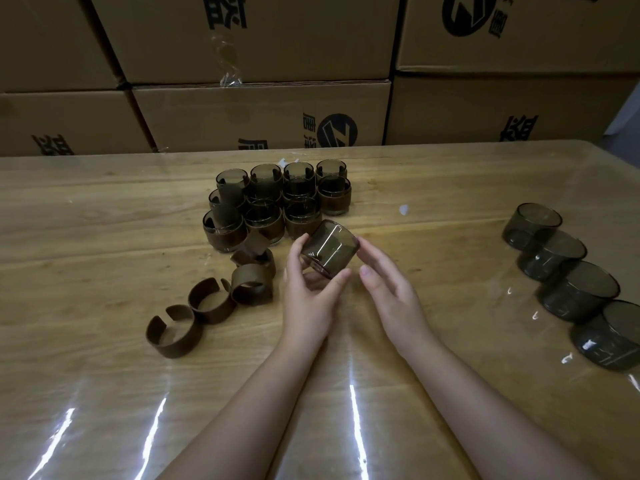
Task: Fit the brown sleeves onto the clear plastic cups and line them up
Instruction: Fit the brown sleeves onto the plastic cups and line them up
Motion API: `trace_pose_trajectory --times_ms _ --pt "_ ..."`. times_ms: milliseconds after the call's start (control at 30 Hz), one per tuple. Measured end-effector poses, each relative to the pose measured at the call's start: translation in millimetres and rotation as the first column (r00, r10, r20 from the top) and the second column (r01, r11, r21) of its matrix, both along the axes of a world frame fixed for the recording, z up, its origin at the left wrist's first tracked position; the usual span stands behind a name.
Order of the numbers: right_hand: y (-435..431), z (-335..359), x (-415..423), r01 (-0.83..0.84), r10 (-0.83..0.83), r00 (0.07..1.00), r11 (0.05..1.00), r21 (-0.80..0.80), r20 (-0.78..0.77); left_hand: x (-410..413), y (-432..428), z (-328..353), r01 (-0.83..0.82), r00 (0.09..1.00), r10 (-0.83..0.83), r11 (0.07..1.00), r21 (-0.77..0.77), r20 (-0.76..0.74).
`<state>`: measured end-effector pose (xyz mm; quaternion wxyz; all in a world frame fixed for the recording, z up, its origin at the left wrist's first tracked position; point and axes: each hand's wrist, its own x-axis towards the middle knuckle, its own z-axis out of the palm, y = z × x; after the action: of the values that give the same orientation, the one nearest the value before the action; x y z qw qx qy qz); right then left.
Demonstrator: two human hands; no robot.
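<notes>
A block of sleeved cups (277, 202) is set in rows at the middle back of the bench (104, 209), some stacked on others. Just before its near-left corner, loose sleeves (211, 299) are strung out in a line running toward the near left, the two farthest touching the block's front. A bare cup (329, 249) is held tilted above the bench, just before the block's near-right corner, between the left hand (310, 289) and the right hand (388, 285). Well apart at the right edge, a row of bare cups (568, 275) runs from far to near, each touching the next. Stacked cartons (259, 109) are ranged behind the bench.
</notes>
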<state>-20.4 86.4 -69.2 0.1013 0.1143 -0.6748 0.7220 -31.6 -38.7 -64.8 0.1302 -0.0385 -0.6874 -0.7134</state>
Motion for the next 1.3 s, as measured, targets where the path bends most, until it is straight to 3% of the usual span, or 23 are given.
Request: trace_pose_trajectory --times_ms 200,467,833,1133,1300 --pt "0 -2 -1 0.002 -0.002 1.0 1.0 0.022 0.0 1 2 -4 -0.106 0.994 0.094 0.971 -0.213 -0.064" --pt "-1 1 0 0.021 -0.021 1.0 1.0 0.01 -0.018 3 2 -3 -0.017 0.998 -0.004 0.949 -0.315 -0.068" --pt "-3 7 2 0.033 -0.033 0.999 0.999 0.033 -0.006 8 0 8 0.145 0.989 -0.145 0.988 -0.057 0.008" --pt "-5 9 2 0.014 -0.014 1.0 1.0 0.011 -0.006 12 -6 20 0.226 0.965 -0.247 0.954 0.196 0.088" --pt "-4 8 2 0.048 -0.048 0.999 0.999 0.021 0.017 10 -9 19 0.261 0.948 -0.297 0.93 0.261 0.111"
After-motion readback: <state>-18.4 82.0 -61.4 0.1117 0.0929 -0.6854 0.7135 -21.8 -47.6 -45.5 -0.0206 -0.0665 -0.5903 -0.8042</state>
